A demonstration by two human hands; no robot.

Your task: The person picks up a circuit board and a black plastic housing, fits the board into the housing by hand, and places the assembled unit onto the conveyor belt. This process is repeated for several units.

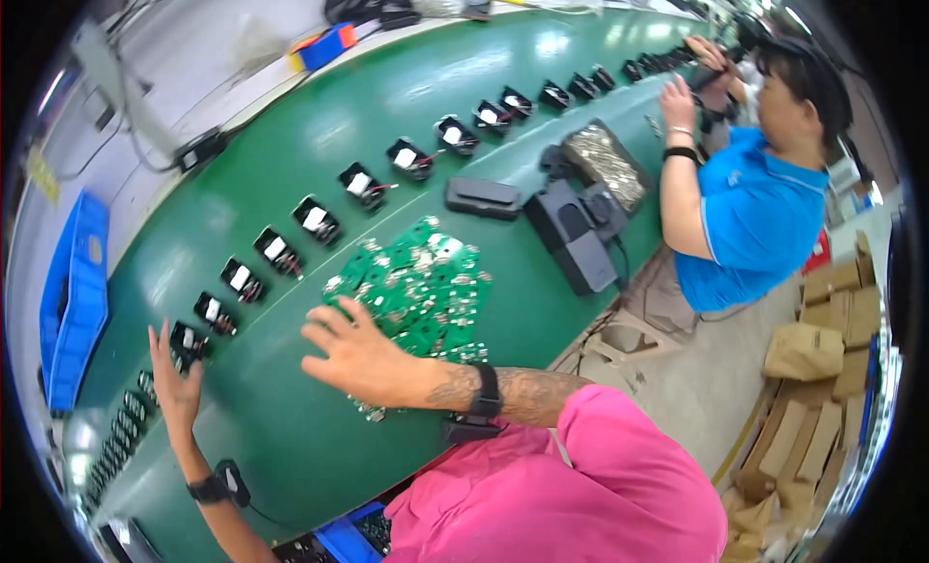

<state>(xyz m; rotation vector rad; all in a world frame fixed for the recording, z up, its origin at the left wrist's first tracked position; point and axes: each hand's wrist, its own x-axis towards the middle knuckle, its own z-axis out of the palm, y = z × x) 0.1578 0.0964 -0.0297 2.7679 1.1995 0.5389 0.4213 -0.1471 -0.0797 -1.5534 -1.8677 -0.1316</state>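
My left hand [178,389] is raised at the left with fingers stretched and thumb apart. It is nearest to a small black housing [190,342] with a white patch and wires; whether it touches it I cannot tell. My right hand [353,355], palm down with loosely bent, spread fingers, hovers by the left edge of a heap of green circuit boards [426,292]. Nothing shows in its grasp. Similar black housings, such as one with red wires [363,187], form a long line across the green table [290,370].
Right of the boards lie a black case [482,197], a black device [573,236] and a clear-wrapped bundle [608,164]. A co-worker in a blue shirt [750,220] works at the far right. Blue bins [75,297] stand far left; cardboard boxes [805,350] are on the right floor.
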